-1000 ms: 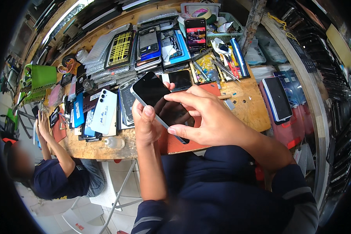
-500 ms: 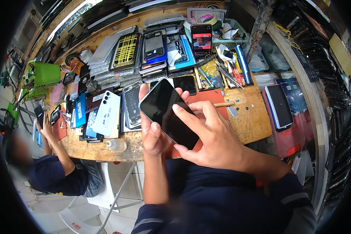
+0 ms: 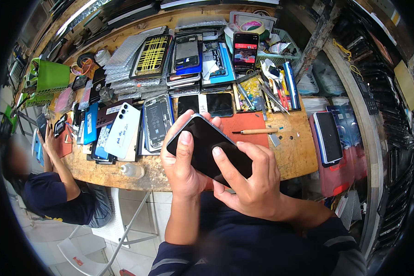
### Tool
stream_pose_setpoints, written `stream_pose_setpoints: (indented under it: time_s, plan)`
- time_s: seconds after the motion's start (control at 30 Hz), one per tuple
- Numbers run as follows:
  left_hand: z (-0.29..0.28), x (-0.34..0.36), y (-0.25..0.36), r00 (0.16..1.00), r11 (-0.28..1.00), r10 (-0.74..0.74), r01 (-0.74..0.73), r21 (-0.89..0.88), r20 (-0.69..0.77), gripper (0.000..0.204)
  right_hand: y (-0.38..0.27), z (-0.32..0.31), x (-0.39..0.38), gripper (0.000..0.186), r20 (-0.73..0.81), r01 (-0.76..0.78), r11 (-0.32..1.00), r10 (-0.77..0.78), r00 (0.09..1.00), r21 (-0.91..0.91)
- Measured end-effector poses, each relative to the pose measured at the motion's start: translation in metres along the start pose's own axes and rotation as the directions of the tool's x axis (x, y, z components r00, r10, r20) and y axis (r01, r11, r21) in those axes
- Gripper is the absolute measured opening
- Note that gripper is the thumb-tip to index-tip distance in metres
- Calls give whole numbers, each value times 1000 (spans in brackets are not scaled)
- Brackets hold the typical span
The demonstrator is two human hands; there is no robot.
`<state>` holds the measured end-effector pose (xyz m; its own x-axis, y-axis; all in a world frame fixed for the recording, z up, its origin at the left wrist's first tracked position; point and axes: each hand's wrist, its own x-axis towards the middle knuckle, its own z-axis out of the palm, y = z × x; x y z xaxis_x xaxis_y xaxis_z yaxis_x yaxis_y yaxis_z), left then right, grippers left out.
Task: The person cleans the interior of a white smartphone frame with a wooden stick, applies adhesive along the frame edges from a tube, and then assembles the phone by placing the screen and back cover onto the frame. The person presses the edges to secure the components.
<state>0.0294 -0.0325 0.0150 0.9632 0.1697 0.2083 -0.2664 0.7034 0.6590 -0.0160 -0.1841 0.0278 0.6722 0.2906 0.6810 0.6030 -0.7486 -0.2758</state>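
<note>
A smartphone with a black, unlit screen is held tilted above the table's front edge. My left hand is closed round its upper left end, thumb resting on the glass and the other fingers behind it. At the lower right end my right hand grips the phone, with its thumb by the near edge, its index fingertip on the screen and the other fingers along the far edge. Just beyond, an orange-red mat carries a wooden-handled tool.
Phone parts and bubble-wrapped packs are stacked at the back. A lit phone stands upright beside a tool tray. A clear bottle sits near the front edge. At the left, another person handles a phone.
The phone has turned closer to level across my view. My left thumb has moved from its edge onto the screen, and my right fingers have closed around its lower end.
</note>
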Motion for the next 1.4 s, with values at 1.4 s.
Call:
stream_pose_setpoints:
  time_s: [1.4]
  plan:
    - [5,8,-15,997,999,-50,49,14,65,66,13,2,8,84,110,-68,987,53,993,142]
